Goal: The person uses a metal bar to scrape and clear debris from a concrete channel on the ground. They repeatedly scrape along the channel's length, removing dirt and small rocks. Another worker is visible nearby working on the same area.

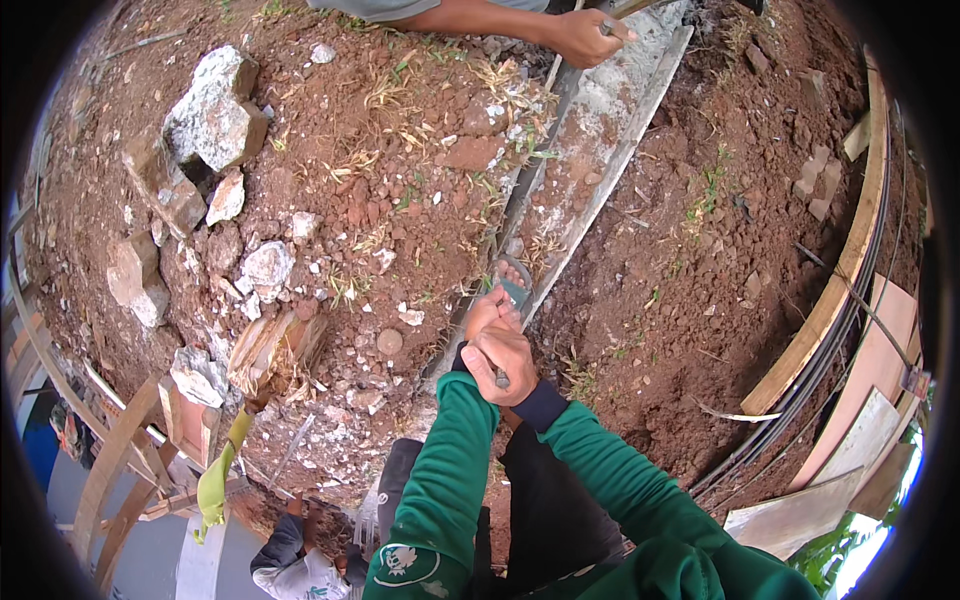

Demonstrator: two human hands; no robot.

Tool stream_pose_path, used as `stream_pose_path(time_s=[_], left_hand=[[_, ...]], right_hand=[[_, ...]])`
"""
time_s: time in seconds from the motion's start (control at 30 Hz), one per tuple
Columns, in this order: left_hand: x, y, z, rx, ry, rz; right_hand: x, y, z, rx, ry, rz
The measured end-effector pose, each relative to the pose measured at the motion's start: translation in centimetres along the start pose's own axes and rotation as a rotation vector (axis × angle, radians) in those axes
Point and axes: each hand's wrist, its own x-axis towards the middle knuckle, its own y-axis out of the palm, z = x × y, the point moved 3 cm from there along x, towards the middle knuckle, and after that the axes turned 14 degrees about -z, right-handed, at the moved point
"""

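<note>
While the left hand (490, 312) rests curled on the plank (600, 150), the right hand (505, 362) grips a thin tool (500, 379)

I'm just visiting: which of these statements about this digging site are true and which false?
1. Both hands meet at the near end of the long plank. True.
2. The sleeves are red. False: green.
3. Pale rocks lie on the soil left of the plank. True.
4. Nobody else touches the plank. False: another person's hand is at its far end.
</note>
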Motion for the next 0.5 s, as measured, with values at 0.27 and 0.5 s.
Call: stream_pose_path(time_s=[0.27,0.5], left_hand=[[1.1,-0.8,-3.3,0.068,-0.139,-0.054],[2.9,0.2,-1.3,0.390,-0.110,-0.184]], right_hand=[[3.1,2.3,-1.2,0.099,-0.121,-0.106],[1.6,-2.3,-1.9,0.150,-0.087,-0.222]])
